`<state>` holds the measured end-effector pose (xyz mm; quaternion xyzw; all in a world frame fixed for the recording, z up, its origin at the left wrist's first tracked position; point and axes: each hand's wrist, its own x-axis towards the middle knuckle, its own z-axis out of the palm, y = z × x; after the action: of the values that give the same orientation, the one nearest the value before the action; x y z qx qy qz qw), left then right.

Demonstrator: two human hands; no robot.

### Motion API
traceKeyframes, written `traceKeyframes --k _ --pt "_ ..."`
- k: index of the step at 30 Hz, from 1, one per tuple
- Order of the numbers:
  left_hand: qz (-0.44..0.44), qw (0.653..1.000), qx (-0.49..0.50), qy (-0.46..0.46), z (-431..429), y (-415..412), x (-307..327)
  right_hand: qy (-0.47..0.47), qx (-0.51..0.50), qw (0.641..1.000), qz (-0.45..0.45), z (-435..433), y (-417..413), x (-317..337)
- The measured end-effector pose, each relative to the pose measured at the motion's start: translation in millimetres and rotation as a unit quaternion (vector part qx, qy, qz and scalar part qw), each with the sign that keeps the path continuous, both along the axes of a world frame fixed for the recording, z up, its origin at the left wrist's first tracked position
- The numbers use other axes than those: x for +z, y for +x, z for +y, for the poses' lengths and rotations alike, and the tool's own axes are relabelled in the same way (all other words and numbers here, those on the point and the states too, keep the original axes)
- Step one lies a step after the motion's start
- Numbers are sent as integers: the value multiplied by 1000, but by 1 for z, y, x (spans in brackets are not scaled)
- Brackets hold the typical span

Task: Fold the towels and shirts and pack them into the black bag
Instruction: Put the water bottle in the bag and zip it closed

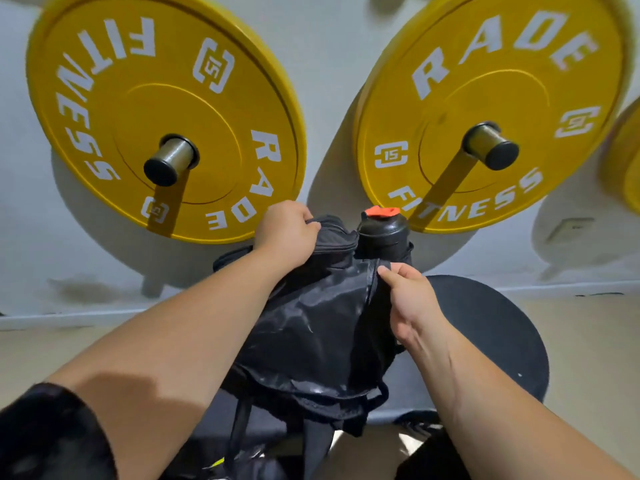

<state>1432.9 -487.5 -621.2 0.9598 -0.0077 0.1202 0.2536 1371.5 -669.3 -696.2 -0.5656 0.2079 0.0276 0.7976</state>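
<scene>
The black bag (322, 327) lies in front of me on a round black seat (491, 334), its shiny top panel facing up. My left hand (285, 233) grips the bag's far top edge, fingers curled over the fabric. My right hand (408, 299) pinches the bag's right side at the zipper line, thumb on the seam. A black bottle with an orange cap (382, 230) stands in the bag's far side pocket. No towels or shirts show; the bag's inside is hidden.
Two yellow weight plates (152, 109) (485, 109) hang on wall pegs just beyond the bag, with a third plate's edge (627, 161) at far right. Beige floor (69, 348) lies left and right. Black straps (242, 431) dangle below the bag.
</scene>
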Motion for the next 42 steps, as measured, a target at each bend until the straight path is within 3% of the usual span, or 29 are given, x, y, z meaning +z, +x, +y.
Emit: traceKeyframes --k 9,14,16,18,21,25,29,32,33,37,42 --pt "67 976 -162 132 -110 -32 -39 -60 -105 984 132 -103 -44 -44" --pt "47 977 -209 -16 -88 -46 -38 -105 -103 980 136 -102 -45 -48" --pt "10 976 -212 -52 -65 -53 -25 -179 -118 966 141 -92 -39 -47" --pt "-21 980 -190 -54 -34 -57 -18 -325 -117 931 120 -78 -36 -42" --pt "-28 991 -112 -72 22 -64 -24 -486 -75 866 -96 -33 -36 -11" --pt "46 987 23 -152 87 -80 -50 -601 111 719 -330 35 -32 22" --pt "115 963 73 -232 127 -99 -93 -698 344 516 -357 99 -25 40" --pt "155 944 64 -284 138 -105 -117 -751 421 400 -313 121 -12 30" --pt "169 941 51 -290 137 -104 -122 -764 419 384 -306 119 -9 25" --pt "232 928 -21 -292 135 -94 -133 -786 343 403 -318 96 -7 7" --pt "261 918 -78 -289 124 -95 -151 -804 322 385 -321 68 -20 -9"
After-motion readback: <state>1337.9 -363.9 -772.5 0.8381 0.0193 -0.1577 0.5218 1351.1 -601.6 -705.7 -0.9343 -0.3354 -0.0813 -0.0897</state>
